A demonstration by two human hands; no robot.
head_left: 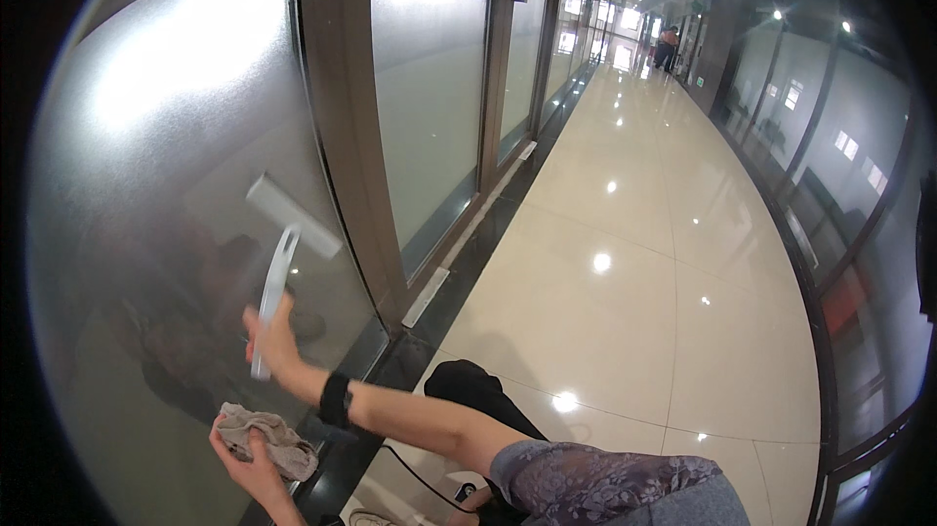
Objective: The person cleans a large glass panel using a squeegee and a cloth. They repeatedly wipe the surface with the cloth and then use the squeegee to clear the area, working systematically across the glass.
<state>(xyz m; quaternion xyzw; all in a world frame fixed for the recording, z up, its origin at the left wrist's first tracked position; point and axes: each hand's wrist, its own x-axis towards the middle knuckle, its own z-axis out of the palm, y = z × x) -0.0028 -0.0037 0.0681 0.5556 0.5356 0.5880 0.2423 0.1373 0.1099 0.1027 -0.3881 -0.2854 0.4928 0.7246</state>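
My right hand grips the handle of a pale plastic squeegee. The squeegee's wide head lies slantwise at the frosted glass panel, near its brown metal frame; whether the blade touches the glass is hard to tell. Lower down, my left hand holds a crumpled beige cloth close to the bottom part of the same panel. A black band circles my right wrist.
Brown door frames line the left side above a dark floor border. A glossy tiled corridor runs ahead, with glass panels at right. A person stands far off. A black cable hangs near my feet.
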